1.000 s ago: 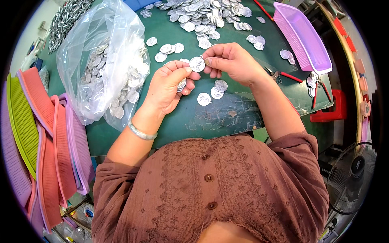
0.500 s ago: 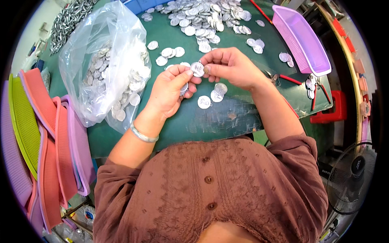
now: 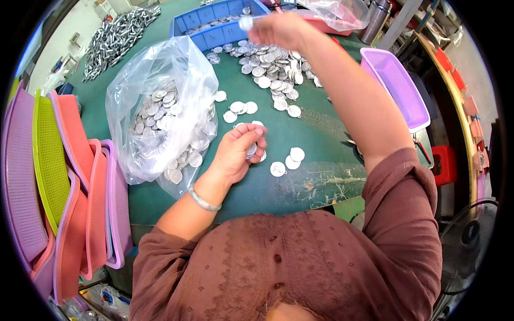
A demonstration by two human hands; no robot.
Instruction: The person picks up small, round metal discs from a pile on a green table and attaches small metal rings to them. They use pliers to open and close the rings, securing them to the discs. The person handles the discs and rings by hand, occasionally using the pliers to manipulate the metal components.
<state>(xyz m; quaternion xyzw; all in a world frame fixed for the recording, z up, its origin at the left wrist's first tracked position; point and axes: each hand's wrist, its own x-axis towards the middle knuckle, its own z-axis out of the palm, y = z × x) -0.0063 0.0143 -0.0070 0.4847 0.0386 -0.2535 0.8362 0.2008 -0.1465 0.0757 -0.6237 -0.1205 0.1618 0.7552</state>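
My left hand (image 3: pixel 239 152) is curled around a few round silver medals (image 3: pixel 251 151) above the green table. Stretched far forward, my right hand (image 3: pixel 279 31) pinches one silver medal (image 3: pixel 246 24), blurred, at the near edge of a blue divided bin (image 3: pixel 218 38). More medals lie inside that bin. Just below it spreads a large heap of medals (image 3: pixel 276 67) with small loops. Three loose medals (image 3: pixel 278 169) rest to the right of my left hand, and a small group (image 3: pixel 237 109) lies beyond it. Left of that hand, a clear plastic bag (image 3: pixel 128 155) holds many medals.
A pile of small metal parts (image 3: pixel 115 40) sits at the far left. Stacked plastic baskets (image 3: pixel 51 160) crowd the left edge. A purple basket (image 3: pixel 415 107) stands at the right, near a steel flask (image 3: pixel 375 21), red stool (image 3: pixel 443 165) and fan (image 3: pixel 468 241).
My right hand has swung away from my left hand, forward to the blue bin, carrying a medal. My left hand stays closed near its place. The view has tilted to show more of the bin.
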